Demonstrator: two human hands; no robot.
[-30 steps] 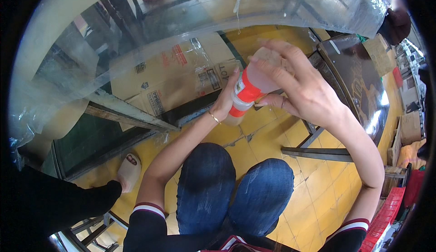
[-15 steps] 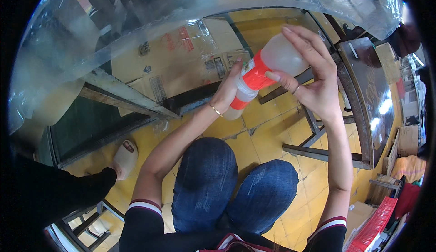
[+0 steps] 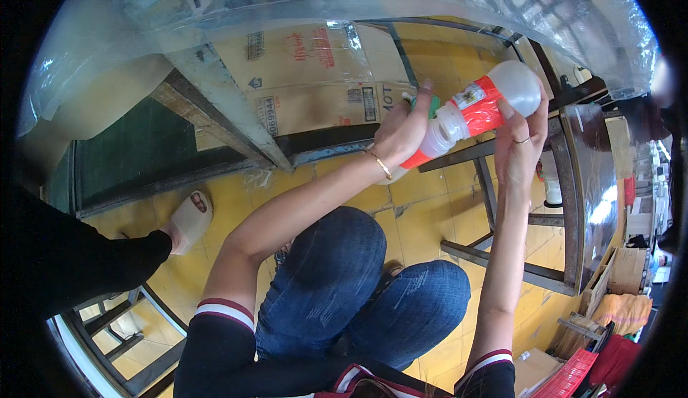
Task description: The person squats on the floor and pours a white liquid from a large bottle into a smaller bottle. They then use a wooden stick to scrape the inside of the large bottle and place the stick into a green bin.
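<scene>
My right hand (image 3: 517,155) is closed around the rounded base of a translucent plastic bottle (image 3: 479,108) with a red label, tipped so its neck points down and left. Against that neck sits a second translucent plastic bottle (image 3: 434,142), also with a red band; the two appear mouth to mouth. My left hand (image 3: 403,133) wraps round this lower one and hides much of it. Something small and green (image 3: 432,104) shows beside my left thumb; I cannot tell what it is. Whether anything passes between the bottles cannot be seen.
Clear plastic sheeting (image 3: 287,11) hangs across the top over a table with a worn leg (image 3: 229,104). Flat cardboard (image 3: 308,75) lies beneath. A dark stool (image 3: 584,183) stands at right, a red basket (image 3: 570,373) below it. Another person's sandalled foot (image 3: 192,219) rests at left.
Both hands have shifted right with the bottles. My right hand has slid lower, under the upper bottle's base, and that bottle lies closer to level. The green thing has come into view.
</scene>
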